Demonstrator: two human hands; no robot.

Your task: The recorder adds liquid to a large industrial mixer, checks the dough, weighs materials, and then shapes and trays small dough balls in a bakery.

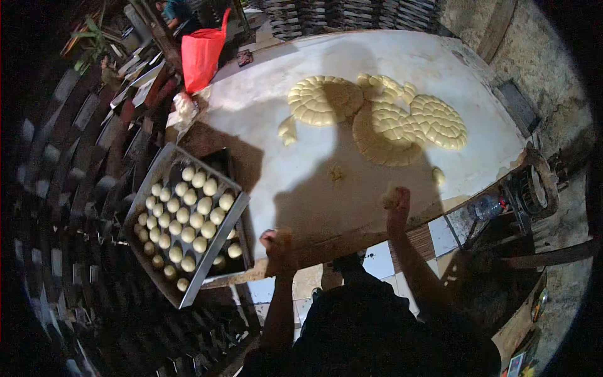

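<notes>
Near the front edge of the table, my left hand [278, 249] is closed, its fingers in shadow; what they hold, if anything, I cannot make out. My right hand [399, 204] curls over a small piece of dough [388, 200] above the tabletop. Several coils of cut, pale dough lie further back, among them a round one [314, 103] and one at the right [440, 122]. A single dough piece [438, 176] rests right of my right hand. Small scraps of dough [336, 173] sit between the hands and the coils.
At the left, a tilted metal tray [213, 254] holds rows of round dough balls [188, 234], with another dark tray partly beneath it. A red bag [203, 58] stands at the far left of the white table [251, 103]. A clear bottle [487, 206] is by the right edge.
</notes>
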